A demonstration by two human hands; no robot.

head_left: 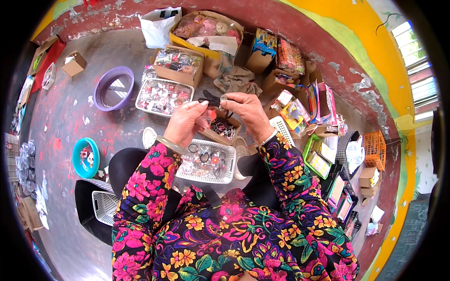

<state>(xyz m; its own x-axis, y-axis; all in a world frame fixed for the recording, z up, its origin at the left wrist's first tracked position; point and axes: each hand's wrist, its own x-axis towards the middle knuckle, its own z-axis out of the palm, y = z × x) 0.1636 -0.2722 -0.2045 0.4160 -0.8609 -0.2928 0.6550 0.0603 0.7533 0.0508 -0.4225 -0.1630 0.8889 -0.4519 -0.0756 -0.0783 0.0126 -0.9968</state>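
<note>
At frame centre, left hand (186, 122) and right hand (247, 112) both pinch a small black hair tie with charm (223, 100) above the white plastic basket (228, 174), which holds several finished-looking pieces; boxes remain full.

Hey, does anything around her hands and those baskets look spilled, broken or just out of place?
Nothing looks spilled or broken. Both hands, left hand and right hand, pinch a small clear-packaged item above the white plastic basket. Only the red wall's paint is flaking.
</note>
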